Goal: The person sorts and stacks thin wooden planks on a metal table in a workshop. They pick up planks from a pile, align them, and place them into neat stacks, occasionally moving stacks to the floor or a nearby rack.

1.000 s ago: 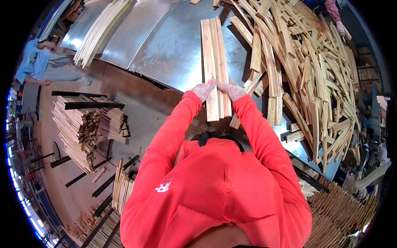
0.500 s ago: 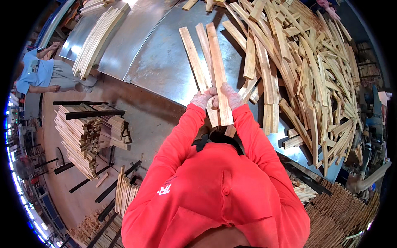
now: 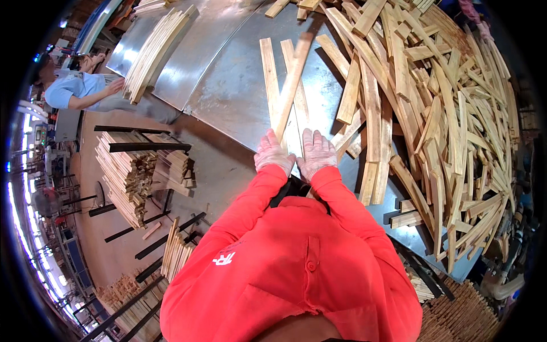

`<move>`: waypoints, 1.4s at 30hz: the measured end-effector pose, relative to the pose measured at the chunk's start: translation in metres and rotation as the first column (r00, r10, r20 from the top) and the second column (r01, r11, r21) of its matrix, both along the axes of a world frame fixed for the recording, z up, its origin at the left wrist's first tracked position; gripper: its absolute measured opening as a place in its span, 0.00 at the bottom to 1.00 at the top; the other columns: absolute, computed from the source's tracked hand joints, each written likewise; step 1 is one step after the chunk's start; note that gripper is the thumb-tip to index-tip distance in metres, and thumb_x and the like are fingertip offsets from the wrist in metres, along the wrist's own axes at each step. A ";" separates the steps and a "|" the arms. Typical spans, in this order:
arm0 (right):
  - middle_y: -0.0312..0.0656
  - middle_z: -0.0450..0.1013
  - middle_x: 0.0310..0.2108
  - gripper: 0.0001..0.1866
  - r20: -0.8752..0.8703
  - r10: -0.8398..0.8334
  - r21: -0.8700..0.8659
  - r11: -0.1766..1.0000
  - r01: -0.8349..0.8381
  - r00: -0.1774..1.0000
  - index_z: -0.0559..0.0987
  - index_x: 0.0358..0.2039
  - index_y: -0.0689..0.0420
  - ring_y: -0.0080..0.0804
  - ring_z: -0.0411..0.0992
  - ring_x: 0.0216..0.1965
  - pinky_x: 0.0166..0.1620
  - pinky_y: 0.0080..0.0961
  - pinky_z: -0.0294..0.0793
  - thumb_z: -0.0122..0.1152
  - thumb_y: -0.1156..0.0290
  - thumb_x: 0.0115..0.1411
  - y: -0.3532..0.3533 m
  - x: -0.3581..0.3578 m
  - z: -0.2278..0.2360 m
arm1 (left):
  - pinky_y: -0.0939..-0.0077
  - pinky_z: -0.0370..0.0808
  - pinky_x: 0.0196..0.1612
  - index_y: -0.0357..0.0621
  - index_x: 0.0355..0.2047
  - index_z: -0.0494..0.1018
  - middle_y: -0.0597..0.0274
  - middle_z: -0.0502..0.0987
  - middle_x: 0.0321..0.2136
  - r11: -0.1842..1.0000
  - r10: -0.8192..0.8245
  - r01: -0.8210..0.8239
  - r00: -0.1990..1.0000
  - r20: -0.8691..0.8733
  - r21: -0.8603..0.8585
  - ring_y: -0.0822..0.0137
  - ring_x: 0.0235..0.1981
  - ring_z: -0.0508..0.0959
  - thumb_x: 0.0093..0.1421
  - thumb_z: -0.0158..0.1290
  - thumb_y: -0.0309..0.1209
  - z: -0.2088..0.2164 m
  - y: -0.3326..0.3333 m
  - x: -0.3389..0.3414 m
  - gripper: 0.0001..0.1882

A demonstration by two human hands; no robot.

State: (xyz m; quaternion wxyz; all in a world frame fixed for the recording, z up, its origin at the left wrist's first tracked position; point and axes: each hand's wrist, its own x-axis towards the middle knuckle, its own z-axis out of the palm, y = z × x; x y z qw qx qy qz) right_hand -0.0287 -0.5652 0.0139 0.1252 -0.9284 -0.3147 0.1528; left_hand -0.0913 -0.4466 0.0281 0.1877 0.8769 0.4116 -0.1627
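Note:
Both my hands, in pale gloves, lie side by side at the near edge of the metal table. My left hand [image 3: 273,153] rests with outstretched fingers at the near ends of a left wooden strip [image 3: 269,74] and a slanting wooden strip [image 3: 293,85]. That slanting strip crosses over a right wooden strip [image 3: 301,102], and its far end is blurred. Fingers spread and flat, my right hand [image 3: 317,153] sits by the near end of the right strip. Neither hand is closed around a strip. The nearest strip ends are partly hidden by the hands.
A large loose heap of wooden strips [image 3: 433,114] covers the table's right side. At the far left, a person in light blue [image 3: 85,91] reaches to a long stack of strips [image 3: 156,57]. Racked wood [image 3: 128,176] stands left, below the metal table [image 3: 222,97].
My hands have opened from their grip on the strips and lie flatter. One strip has swung to slant across another. The person at left now has a hand at the long stack.

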 end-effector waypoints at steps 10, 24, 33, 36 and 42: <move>0.57 0.59 0.62 0.36 -0.529 0.002 0.489 0.818 0.303 0.848 0.58 0.65 0.61 0.49 0.60 0.63 0.64 0.31 0.59 0.52 0.62 0.58 0.048 0.025 -0.030 | 0.63 0.80 0.39 0.39 0.51 0.69 0.57 0.77 0.33 0.204 0.670 0.025 0.726 0.157 -0.979 0.59 0.32 0.79 0.51 0.55 0.25 -0.043 0.099 -0.026 0.25; 0.62 0.70 0.49 0.39 0.256 -0.706 0.021 0.687 0.726 0.660 0.56 0.63 0.61 0.59 0.70 0.48 0.51 0.46 0.71 0.59 0.57 0.57 -0.053 0.113 0.027 | 0.70 0.76 0.37 0.35 0.49 0.66 0.57 0.77 0.33 0.693 0.313 0.061 0.872 0.377 -0.718 0.64 0.32 0.77 0.49 0.64 0.32 -0.050 0.242 -0.003 0.29; 0.41 0.74 0.35 0.29 -0.961 0.030 0.274 0.227 0.935 0.274 0.69 0.54 0.62 0.27 0.71 0.28 0.32 0.25 0.75 0.62 0.61 0.56 0.013 -0.014 0.069 | 0.59 0.71 0.54 0.41 0.59 0.57 0.44 0.71 0.52 0.965 -0.037 0.040 0.999 0.016 -0.261 0.47 0.51 0.74 0.50 0.62 0.44 0.000 0.256 -0.017 0.41; 0.44 0.74 0.41 0.33 -0.952 0.275 0.212 0.283 0.936 0.132 0.64 0.60 0.62 0.29 0.72 0.30 0.35 0.27 0.78 0.61 0.63 0.57 0.028 -0.010 0.038 | 0.59 0.68 0.57 0.43 0.61 0.57 0.43 0.64 0.59 0.995 -0.082 0.076 0.992 -0.097 -0.061 0.48 0.58 0.68 0.51 0.61 0.48 0.011 0.252 -0.016 0.43; 0.45 0.76 0.34 0.23 -0.928 -0.086 0.266 0.528 0.807 0.362 0.66 0.56 0.60 0.34 0.73 0.27 0.34 0.30 0.77 0.47 0.59 0.66 0.129 0.011 -0.029 | 0.59 0.60 0.64 0.45 0.69 0.41 0.40 0.53 0.66 0.982 -0.071 0.056 0.995 -0.073 -0.183 0.48 0.66 0.57 0.52 0.57 0.58 -0.005 0.253 -0.011 0.55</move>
